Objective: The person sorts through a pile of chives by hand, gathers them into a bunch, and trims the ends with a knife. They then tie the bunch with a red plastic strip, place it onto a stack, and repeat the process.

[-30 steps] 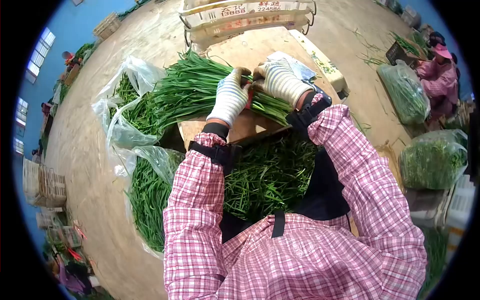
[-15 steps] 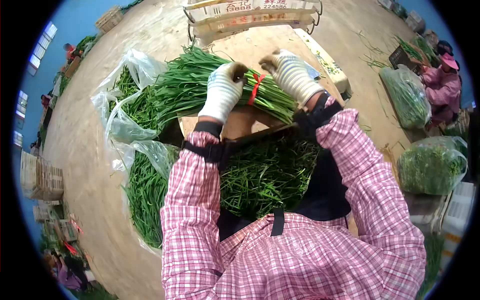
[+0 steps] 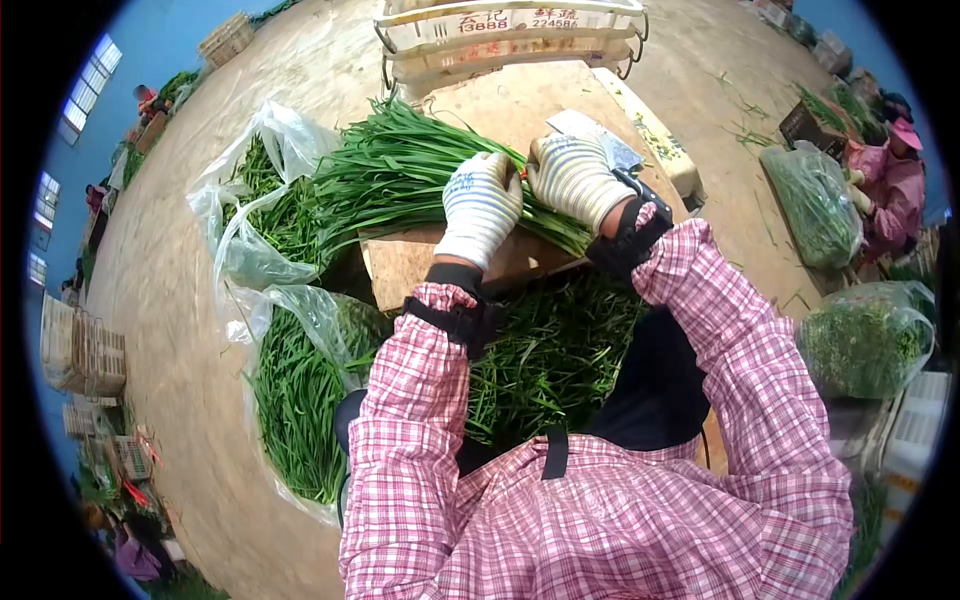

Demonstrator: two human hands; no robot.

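Observation:
A bundle of garlic chives (image 3: pixel 400 170) lies across a wooden board (image 3: pixel 400 265), leaves to the left and stalk ends to the right. My left hand (image 3: pixel 480 208), in a white knit glove with blue lettering, is closed at the bundle's middle. Close beside it my right hand (image 3: pixel 578 178), in a striped glove, is closed too. Between their fingertips shows a bit of red tie (image 3: pixel 522 173), both hands pinching at it; the rest of it is hidden behind the gloves.
Loose greens (image 3: pixel 550 350) fill the space below the board. Plastic bags of greens (image 3: pixel 300 390) stand at the left. White crates (image 3: pixel 510 30) are beyond the board, and a pale block (image 3: pixel 655 140) lies along its right side. A person in pink (image 3: pixel 890 190) sits at the right.
Both hands have come together over the red tie, which was plainly visible across the bundle before. My left hand moved right and slightly down; the wooden board now shows more.

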